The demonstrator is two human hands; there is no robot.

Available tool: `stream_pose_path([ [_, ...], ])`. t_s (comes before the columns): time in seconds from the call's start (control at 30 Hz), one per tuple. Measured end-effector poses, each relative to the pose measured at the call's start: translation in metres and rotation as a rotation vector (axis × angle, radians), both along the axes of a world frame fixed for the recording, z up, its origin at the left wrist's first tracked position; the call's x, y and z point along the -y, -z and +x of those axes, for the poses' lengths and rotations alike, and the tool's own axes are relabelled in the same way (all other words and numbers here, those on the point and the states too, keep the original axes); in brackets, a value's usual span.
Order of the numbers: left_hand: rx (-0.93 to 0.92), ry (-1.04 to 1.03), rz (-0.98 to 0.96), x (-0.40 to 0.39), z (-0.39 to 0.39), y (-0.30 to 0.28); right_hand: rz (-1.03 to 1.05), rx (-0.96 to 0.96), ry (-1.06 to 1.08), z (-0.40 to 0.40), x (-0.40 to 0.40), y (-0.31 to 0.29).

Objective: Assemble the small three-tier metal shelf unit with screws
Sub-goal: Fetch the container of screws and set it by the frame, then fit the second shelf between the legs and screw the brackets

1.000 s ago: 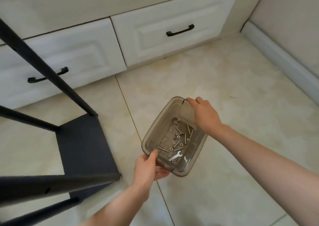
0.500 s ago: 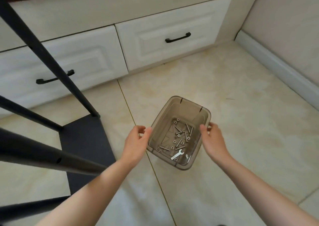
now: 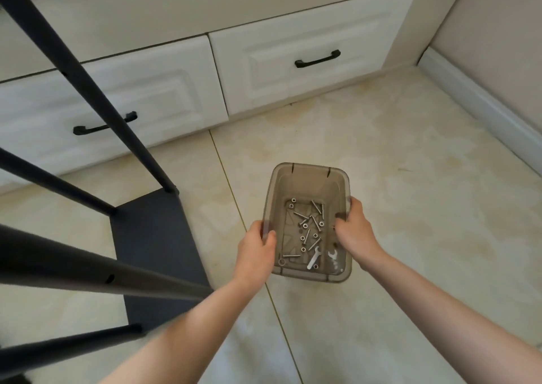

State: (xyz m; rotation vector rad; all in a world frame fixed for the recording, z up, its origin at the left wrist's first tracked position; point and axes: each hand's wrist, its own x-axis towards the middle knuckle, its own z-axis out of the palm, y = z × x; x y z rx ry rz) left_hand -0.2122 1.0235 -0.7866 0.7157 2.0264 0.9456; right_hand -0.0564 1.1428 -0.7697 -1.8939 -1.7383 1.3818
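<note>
**Both hands on the box**

Here, the left hand (image 3: 255,248) and right hand (image 3: 353,227) curl their fingers over the side rims of the box (image 3: 305,175), gripping it. Inside lie screws (image 3: 308,225) and a wrench (image 3: 313,257). The shelf (image 3: 152,237) stands left on the floor (image 3: 410,178).

Screws (image 3: 308,228) in bin (image 3: 311,172), right of shelf (image 3: 152,237)

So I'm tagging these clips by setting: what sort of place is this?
Probably a room in a home: white drawers with black handles, a beige tiled floor, and a skirting board along the wall.
</note>
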Motion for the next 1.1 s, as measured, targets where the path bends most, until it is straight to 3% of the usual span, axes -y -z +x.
stream_pose_path([
  [0.43,0.234,-0.01,0.006,0.003,-0.007,-0.011,0.051,0.084,-0.109,-0.014,-0.029,-0.007],
  [0.6,0.159,0.015,-0.005,0.032,-0.023,-0.04,0.264,0.171,-0.208,-0.011,-0.016,-0.036],
  [0.73,0.103,0.019,0.005,0.064,-0.033,-0.069,0.37,0.124,-0.355,-0.024,0.005,-0.074],
  [0.9,0.036,0.077,-0.021,0.123,-0.035,-0.108,0.379,-0.002,-0.533,-0.057,0.044,-0.127],
  [1.1,-0.09,-0.078,-0.035,0.206,-0.041,-0.154,0.344,-0.16,-0.72,-0.083,0.111,-0.183],
])
